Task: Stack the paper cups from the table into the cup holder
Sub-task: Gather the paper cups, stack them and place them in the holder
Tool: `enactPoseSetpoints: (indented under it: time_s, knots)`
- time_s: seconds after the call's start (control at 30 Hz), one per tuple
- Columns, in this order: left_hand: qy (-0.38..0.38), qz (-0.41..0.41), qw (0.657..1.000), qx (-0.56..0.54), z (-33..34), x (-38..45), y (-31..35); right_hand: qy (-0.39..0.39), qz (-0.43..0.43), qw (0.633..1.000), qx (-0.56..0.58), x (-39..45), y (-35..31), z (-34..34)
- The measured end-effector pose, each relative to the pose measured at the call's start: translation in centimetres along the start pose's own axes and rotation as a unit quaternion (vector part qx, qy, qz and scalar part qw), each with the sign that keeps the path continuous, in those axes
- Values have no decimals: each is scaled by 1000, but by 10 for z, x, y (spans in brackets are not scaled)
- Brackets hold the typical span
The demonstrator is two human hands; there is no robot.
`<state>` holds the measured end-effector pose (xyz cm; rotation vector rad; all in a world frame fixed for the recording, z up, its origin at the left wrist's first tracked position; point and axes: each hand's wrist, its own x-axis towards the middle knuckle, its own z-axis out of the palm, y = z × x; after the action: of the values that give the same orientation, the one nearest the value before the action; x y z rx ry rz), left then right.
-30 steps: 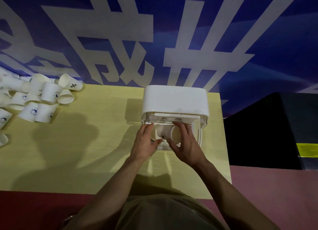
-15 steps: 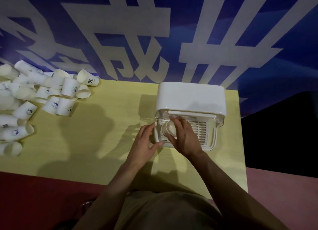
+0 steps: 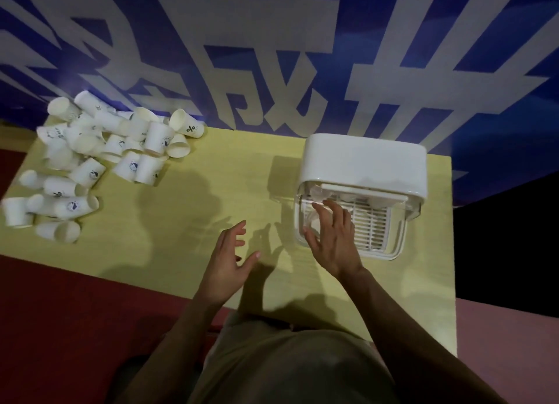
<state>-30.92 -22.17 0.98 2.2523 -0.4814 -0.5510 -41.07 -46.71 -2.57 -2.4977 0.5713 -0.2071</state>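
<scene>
The right hand lies over the slotted tray of the white cup holder, fingers spread and almost straight; its fingertips touch a paper cup under the lid. The left hand hovers just to its left above the yellow bench, fingers loose, holding nothing. The pile of paper cups lies far left of both hands.

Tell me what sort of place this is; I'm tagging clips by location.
Probably an event or exhibition booth: a blue banner with large white characters behind a plain yellow table holding loose paper cups and a cup holder.
</scene>
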Motion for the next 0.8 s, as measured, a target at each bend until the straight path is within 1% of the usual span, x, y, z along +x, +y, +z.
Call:
enactPoseSetpoints:
  time_s: [0.1,0.2,0.3,0.4,0.5,0.57,0.63,0.7,0.8]
  knots:
    - [14,-9,1000,-16,-11,-4,-8,18,-36,999,21,-11,-26,-8]
    - [28,-19,999,-27,-29,-7,-23,9,-79,996,34,-14,-62,-4]
    - [38,-22,999,-20,-58,-9,-51,-17,-86,995,42,-8,-95,14]
    - [64,-19,998,-7,-102,-7,-86,-32,-99,993,59,3,-129,42]
    - [111,-26,993,-17,-162,-3,-132,-49,-115,991,56,21,-170,76]
    - [140,-26,990,-3,-207,1,-169,-62,-102,990,72,32,-205,98]
    - [180,-42,983,17,-251,5,-212,-73,-109,987,88,43,-241,121]
    - [214,-53,974,50,-293,11,-256,-86,-153,981,81,57,-275,147]
    - [228,-40,964,129,-339,21,-321,-109,-194,973,61,82,-320,185]
